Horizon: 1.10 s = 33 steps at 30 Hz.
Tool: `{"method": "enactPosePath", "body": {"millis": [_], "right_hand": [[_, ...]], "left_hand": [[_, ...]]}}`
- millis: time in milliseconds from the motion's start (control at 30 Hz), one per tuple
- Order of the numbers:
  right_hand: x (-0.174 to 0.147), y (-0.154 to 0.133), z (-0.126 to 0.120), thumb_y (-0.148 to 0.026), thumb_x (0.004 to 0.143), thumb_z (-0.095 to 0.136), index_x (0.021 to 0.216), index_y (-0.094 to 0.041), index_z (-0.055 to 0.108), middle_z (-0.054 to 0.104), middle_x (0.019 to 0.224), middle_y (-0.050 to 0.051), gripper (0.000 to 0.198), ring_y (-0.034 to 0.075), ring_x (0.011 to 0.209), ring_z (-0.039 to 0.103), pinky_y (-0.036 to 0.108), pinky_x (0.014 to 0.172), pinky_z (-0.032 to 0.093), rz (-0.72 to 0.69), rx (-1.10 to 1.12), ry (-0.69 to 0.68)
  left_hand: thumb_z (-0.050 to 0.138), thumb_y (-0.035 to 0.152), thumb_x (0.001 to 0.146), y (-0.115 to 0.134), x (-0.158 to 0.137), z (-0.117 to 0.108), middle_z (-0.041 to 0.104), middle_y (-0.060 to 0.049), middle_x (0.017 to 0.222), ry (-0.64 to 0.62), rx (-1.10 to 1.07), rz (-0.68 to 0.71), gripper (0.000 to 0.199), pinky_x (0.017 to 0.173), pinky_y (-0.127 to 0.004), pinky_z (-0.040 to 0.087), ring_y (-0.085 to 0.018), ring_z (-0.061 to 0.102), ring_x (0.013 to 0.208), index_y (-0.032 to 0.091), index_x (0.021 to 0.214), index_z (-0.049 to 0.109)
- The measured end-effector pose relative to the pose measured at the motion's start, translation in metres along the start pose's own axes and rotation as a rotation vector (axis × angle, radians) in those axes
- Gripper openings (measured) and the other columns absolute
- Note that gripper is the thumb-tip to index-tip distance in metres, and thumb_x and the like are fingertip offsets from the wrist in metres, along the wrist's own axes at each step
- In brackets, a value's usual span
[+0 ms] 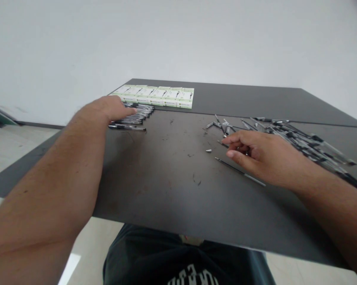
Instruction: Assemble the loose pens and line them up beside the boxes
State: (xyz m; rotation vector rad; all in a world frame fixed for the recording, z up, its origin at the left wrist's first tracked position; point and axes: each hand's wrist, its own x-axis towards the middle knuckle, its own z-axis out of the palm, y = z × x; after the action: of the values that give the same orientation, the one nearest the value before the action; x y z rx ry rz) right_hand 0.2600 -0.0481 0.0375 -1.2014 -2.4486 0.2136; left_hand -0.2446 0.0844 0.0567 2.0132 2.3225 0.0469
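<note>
Dark shirt with pale lettering (193, 276), nearest item, at the near side of a dark grey flat-topped table (163, 170). Left hand (117, 109): reaching to the left part of the tabletop, thumb extended over a row of slim clear pens with black parts (142, 113); its other fingers are hidden, so whether it grips a pen cannot be told. One pen of like make (127, 126) lies just nearer than the row. White-and-green flat rectangular packs printed with a pen picture (170, 97): side by side, far left, beyond the row. Right hand (251, 152): low over the right part, thumb and forefinger parted, remaining fingers curled; whether it holds anything cannot be told. Thin dark rod with a pale end section (239, 171): lying just nearer than this hand. Small white pointed piece (208, 151): left of the fingertips. Assorted small grey and clear parts (225, 126): loose cluster, beyond the fingertips. Clear tubular barrels with black sections (308, 144): heaped at right, beyond the right hand and wrist.
</note>
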Motion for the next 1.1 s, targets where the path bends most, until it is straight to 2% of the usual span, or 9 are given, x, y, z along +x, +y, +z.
{"method": "enactPosePath", "body": {"millis": [67, 133, 233, 333, 500, 733, 833, 933, 1100], "right_hand": [[0.000, 0.000, 0.000, -0.042, 0.106, 0.067, 0.129, -0.024, 0.083, 0.089, 0.102, 0.009, 0.033, 0.028, 0.084, 0.083, 0.044, 0.082, 0.067, -0.003, -0.006, -0.002], [0.000, 0.000, 0.000, -0.042, 0.106, 0.067, 0.129, -0.024, 0.083, 0.089, 0.102, 0.009, 0.033, 0.028, 0.083, 0.083, 0.044, 0.082, 0.067, -0.005, -0.005, 0.001], [0.000, 0.000, 0.000, -0.041, 0.105, 0.067, 0.128, -0.024, 0.083, 0.089, 0.101, 0.009, 0.033, 0.027, 0.082, 0.083, 0.043, 0.081, 0.067, -0.002, 0.008, 0.001], [0.000, -0.001, 0.000, -0.041, 0.104, 0.068, 0.127, -0.023, 0.083, 0.089, 0.101, 0.009, 0.032, 0.028, 0.082, 0.083, 0.044, 0.081, 0.066, 0.000, 0.017, 0.003], [0.000, -0.001, 0.001, -0.041, 0.106, 0.067, 0.128, -0.024, 0.082, 0.090, 0.103, 0.009, 0.032, 0.029, 0.085, 0.084, 0.044, 0.083, 0.067, -0.020, 0.006, -0.003], [0.000, 0.000, 0.001, -0.040, 0.105, 0.068, 0.125, -0.026, 0.082, 0.091, 0.103, 0.007, 0.028, 0.029, 0.086, 0.085, 0.044, 0.080, 0.067, -0.027, -0.004, -0.016], [0.000, -0.001, 0.001, -0.040, 0.106, 0.067, 0.127, -0.027, 0.082, 0.091, 0.104, 0.008, 0.029, 0.030, 0.088, 0.086, 0.045, 0.081, 0.068, -0.024, -0.008, -0.024], [0.000, -0.001, 0.001, -0.040, 0.105, 0.067, 0.126, -0.027, 0.082, 0.090, 0.103, 0.007, 0.029, 0.029, 0.085, 0.085, 0.044, 0.079, 0.067, -0.019, 0.001, -0.022], [-0.001, -0.001, 0.000, -0.039, 0.105, 0.067, 0.125, -0.028, 0.082, 0.090, 0.101, 0.007, 0.028, 0.029, 0.085, 0.085, 0.045, 0.083, 0.067, -0.025, 0.022, -0.015]], "left_hand": [[0.075, 0.087, 0.077, 0.019, -0.010, -0.005, 0.080, -0.010, 0.080, -0.123, 0.016, 0.005, 0.072, 0.088, -0.042, 0.061, -0.035, 0.080, 0.093, 0.024, 0.111, 0.086], [0.075, 0.081, 0.075, 0.040, -0.021, -0.005, 0.083, -0.005, 0.082, -0.293, 0.007, 0.059, 0.067, 0.078, -0.036, 0.059, -0.030, 0.081, 0.084, 0.033, 0.121, 0.085], [0.075, 0.072, 0.075, 0.065, -0.032, 0.001, 0.083, -0.005, 0.081, -0.357, 0.025, 0.143, 0.060, 0.073, -0.034, 0.058, -0.029, 0.081, 0.080, 0.032, 0.119, 0.086], [0.075, 0.061, 0.074, 0.074, -0.032, 0.006, 0.082, -0.007, 0.079, -0.350, 0.043, 0.125, 0.045, 0.070, -0.034, 0.058, -0.029, 0.081, 0.078, 0.028, 0.102, 0.085], [0.075, 0.046, 0.068, 0.066, -0.027, 0.007, 0.083, -0.006, 0.080, -0.412, 0.039, 0.086, 0.023, 0.069, -0.035, 0.058, -0.030, 0.081, 0.081, 0.028, 0.082, 0.077], [0.077, 0.040, 0.061, 0.053, -0.024, 0.005, 0.081, -0.006, 0.075, -0.395, 0.116, 0.087, 0.017, 0.066, -0.038, 0.053, -0.030, 0.076, 0.074, 0.030, 0.073, 0.073], [0.076, 0.040, 0.064, 0.047, -0.021, -0.001, 0.078, -0.008, 0.073, -0.309, 0.136, 0.072, 0.014, 0.067, -0.041, 0.053, -0.031, 0.075, 0.072, 0.029, 0.073, 0.074], [0.073, 0.039, 0.069, 0.039, -0.019, -0.008, 0.074, -0.010, 0.066, -0.204, 0.188, -0.020, 0.017, 0.071, -0.045, 0.057, -0.032, 0.074, 0.072, 0.026, 0.077, 0.078], [0.075, 0.043, 0.077, 0.025, -0.019, -0.009, 0.077, -0.008, 0.066, -0.299, 0.126, -0.084, 0.022, 0.073, -0.037, 0.060, -0.026, 0.073, 0.075, 0.022, 0.080, 0.079]]}}
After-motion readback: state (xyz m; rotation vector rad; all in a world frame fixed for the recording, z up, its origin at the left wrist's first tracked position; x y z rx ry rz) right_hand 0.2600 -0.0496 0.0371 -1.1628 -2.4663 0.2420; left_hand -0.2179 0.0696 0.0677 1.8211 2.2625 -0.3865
